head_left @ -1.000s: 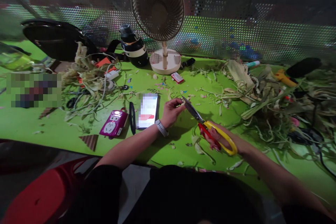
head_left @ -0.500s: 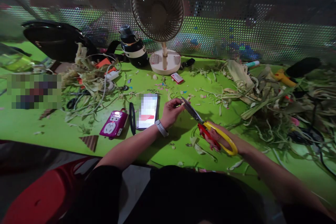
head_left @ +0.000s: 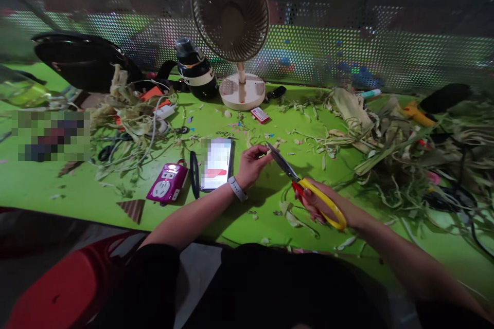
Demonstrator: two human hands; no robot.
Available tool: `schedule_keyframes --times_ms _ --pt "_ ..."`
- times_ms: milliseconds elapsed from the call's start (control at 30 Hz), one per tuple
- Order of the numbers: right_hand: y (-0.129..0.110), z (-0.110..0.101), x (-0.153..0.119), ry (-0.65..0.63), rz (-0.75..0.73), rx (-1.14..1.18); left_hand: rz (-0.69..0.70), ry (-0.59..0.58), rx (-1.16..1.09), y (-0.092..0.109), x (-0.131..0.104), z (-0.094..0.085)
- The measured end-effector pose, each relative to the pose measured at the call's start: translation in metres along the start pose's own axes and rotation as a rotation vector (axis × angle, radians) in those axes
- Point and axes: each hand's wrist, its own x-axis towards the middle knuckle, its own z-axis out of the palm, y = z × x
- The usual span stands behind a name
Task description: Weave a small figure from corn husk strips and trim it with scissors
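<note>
My right hand (head_left: pixel 314 203) is closed round the handles of a pair of scissors (head_left: pixel 326 200), one loop yellow and the other red. The metal blades point up and left, and their tips reach the fingertips of my left hand (head_left: pixel 251 164). That hand pinches a small pale scrap (head_left: pixel 269 151), too small to name, right at the blade tips. A watch with a light band (head_left: pixel 237 188) is on my left wrist. Below the hands, a curled pale husk strip (head_left: pixel 293 216) lies on the green table (head_left: pixel 239 221).
Left of my hands lie a lit phone (head_left: pixel 216 164) and a purple socket adapter (head_left: pixel 167 183). A fan (head_left: pixel 242 92) and a dark bottle (head_left: pixel 196 74) stand at the back. Dried husk heaps (head_left: pixel 386 139) spread right, with more at left. A red stool (head_left: pixel 57 288) is lower left.
The scissor handles have drawn closer together as my right hand squeezed, the red loop moving in behind the fingers. My left hand has hardly moved.
</note>
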Motion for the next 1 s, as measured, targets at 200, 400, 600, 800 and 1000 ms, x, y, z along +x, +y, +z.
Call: schedule_keyframes --times_ms 200,400,600,800,1000 --pt "-0.019 0.003 -0.004 0.031 0.049 -0.106 -0.072 -0.007 -0.084 0.007 0.0 0.004" --pt "-0.014 -0.011 0.005 0.31 -0.117 -0.335 -0.095 0.011 -0.16 0.01 0.003 0.005" --pt "0.001 -0.047 0.022 0.676 0.132 -0.937 -0.06 0.007 -0.086 0.015 -0.001 0.008" --pt "0.002 -0.053 0.027 0.661 0.142 -0.946 -0.002 -0.013 0.024 0.016 -0.006 0.009" --pt "-0.009 -0.051 0.016 0.527 -0.035 -0.462 0.026 0.002 0.082 0.016 -0.004 0.007"
